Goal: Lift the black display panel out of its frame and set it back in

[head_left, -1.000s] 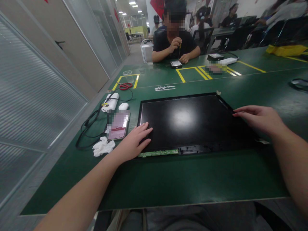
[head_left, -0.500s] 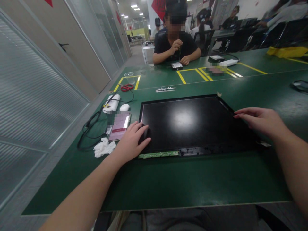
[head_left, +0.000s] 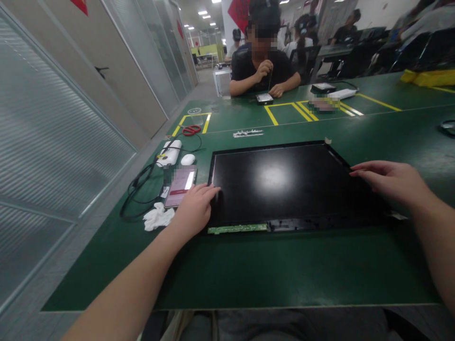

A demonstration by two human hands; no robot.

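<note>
A flat black display panel (head_left: pixel 284 189) lies on the green table, its glossy screen facing up. A narrow green circuit board strip (head_left: pixel 237 229) runs along its near edge on the left. My left hand (head_left: pixel 195 208) is closed over the panel's left edge, fingers pressed together on top and the thumb mostly hidden. At the right edge my right hand (head_left: pixel 394 182) pinches the frame between thumb and fingertips. Beside my left hand are a phone (head_left: pixel 180 184) and a crumpled white tissue or cloth (head_left: pixel 158 216).
Left of the panel lie a white mouse-like object (head_left: pixel 188 160), a white box (head_left: pixel 169 152), black cable (head_left: pixel 137 182) and red-handled scissors (head_left: pixel 192 130). White strips (head_left: pixel 247 133) lie beyond the panel. Across the table (head_left: pixel 270 270) a person (head_left: pixel 263 66) works on a small box-shaped device (head_left: pixel 264 98).
My left thumb has drawn in toward the panel's left edge, and the spread fingers have come together. My right hand keeps its pinch. The whole view has shifted slightly.
</note>
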